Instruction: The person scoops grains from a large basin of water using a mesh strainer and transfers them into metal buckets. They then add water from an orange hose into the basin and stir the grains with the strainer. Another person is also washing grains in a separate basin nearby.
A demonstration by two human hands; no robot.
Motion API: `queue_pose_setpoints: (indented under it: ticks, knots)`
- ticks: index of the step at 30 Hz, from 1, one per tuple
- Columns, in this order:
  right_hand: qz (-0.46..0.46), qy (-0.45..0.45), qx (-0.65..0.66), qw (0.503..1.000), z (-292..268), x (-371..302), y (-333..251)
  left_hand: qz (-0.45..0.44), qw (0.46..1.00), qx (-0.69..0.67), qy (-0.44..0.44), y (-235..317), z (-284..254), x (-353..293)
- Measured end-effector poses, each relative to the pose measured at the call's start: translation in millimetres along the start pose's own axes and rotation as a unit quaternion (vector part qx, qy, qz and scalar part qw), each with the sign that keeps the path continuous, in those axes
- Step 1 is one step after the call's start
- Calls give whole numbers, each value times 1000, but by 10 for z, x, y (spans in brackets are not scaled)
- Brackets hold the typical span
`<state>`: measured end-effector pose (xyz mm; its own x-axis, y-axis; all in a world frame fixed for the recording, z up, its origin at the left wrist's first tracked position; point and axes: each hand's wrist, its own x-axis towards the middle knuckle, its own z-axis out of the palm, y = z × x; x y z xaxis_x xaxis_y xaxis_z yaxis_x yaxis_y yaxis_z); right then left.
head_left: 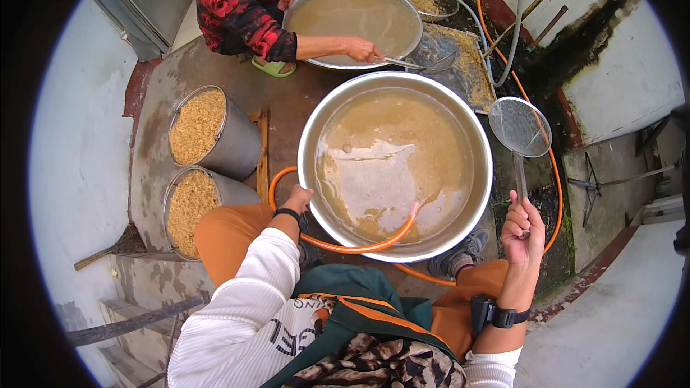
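Note:
Between my knees stands a large round metal basin of cloudy, brownish water. My left hand is closed at its left rim, and the fingertips are partly hidden. In my right hand, the handle of a mesh skimmer is gripped. The skimmer's round sieve is raised outside the basin, off its right side, and looks empty. An orange hose loops past my left hand and over the near rim, its end in the water.
Across from me a person in a red-and-black sleeve holds another skimmer beside a second basin. Two metal buckets of yellowish grain-like material stand at left. A grain-strewn tray lies beyond the basin. A broom leans lower left.

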<state>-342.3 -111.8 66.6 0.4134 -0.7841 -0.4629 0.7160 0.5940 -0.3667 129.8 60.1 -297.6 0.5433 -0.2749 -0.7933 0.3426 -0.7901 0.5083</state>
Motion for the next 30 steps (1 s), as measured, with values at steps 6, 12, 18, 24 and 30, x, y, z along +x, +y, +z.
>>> queue_pose_setpoints:
  ticks: [6, 12, 18, 24, 30]
  knots:
    - [14, -24, 17, 999, -18, -19, 37, -21, 998, 53, 15, -217, 182, -465]
    - [28, -22, 40, 999, -82, -44, 51, -36, 990, 134, 41, -232, 246, -546]
    - [9, -35, 28, 999, -116, -31, 42, 259, 848, 431, 166, 13, 545, -1364]
    - [21, -40, 38, 998, -112, -79, 29, 391, 686, 520, -325, -237, 1308, -1977]
    - [12, -25, 29, 999, -117, -67, 35, 404, 591, 618, -325, -365, 1394, -2014]
